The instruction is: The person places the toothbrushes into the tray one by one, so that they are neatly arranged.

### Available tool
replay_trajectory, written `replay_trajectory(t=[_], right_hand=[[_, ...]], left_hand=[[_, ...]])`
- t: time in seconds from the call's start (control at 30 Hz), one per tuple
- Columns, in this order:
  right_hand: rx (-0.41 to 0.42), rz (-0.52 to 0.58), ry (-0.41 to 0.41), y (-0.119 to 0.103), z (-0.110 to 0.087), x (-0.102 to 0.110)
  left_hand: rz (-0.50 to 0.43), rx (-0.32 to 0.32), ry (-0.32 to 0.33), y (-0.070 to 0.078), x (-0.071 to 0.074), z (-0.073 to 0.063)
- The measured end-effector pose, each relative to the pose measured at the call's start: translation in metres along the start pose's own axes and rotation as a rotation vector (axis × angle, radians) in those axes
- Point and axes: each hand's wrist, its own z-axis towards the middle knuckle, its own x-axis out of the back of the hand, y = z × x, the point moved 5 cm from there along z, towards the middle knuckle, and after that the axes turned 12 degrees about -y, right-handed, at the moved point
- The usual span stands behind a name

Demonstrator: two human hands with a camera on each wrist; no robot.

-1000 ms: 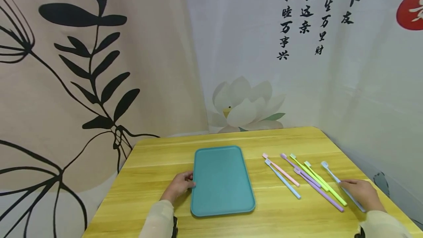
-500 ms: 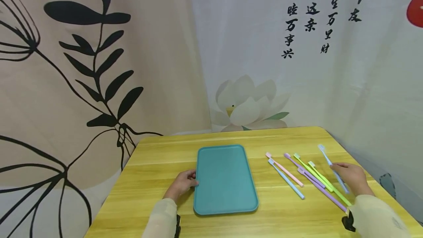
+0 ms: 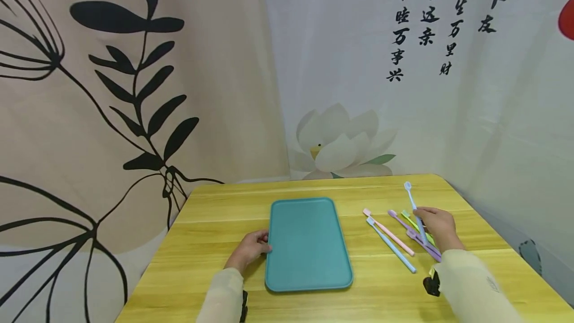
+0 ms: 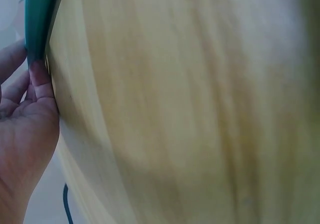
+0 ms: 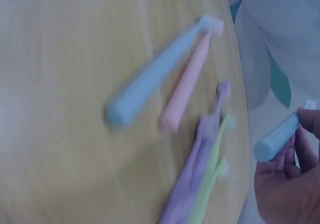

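A light blue toothbrush is pinched in my right hand, head pointing away, raised above the other brushes. The right wrist view shows the butt of its handle sticking out of the fingers. My left hand grips the left rim of a teal tray, thumb and fingers at its edge; the tray's corner appears in the left wrist view. On the table to the tray's right lie a pink toothbrush and another light blue toothbrush, side by side.
Purple toothbrushes and green toothbrushes lie bunched under the right hand, partly hidden by it in the head view. Everything lies on a yellow wooden table. A printed curtain hangs behind the table.
My right hand has lifted the light blue toothbrush from the right end of the row and carried it left, over the purple and green ones. The left hand stays at the tray.
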Motion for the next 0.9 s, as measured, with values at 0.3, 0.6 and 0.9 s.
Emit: replay_trajectory(t=[0.3,0.6,0.9], right_hand=[[0.017,0.121,-0.022,-0.017,0.011,-0.062],[0.061,0.204,-0.026,-0.033,0.015,-0.127],[0.059,0.248,-0.013,-0.042,0.014,-0.183]], left_hand=[[-0.023,0.001,0.003,0.003,-0.001,0.002],[-0.042,0.011,0.008,0.001,-0.002,0.003],[-0.035,0.012,0.020,0.001,-0.002,0.003]])
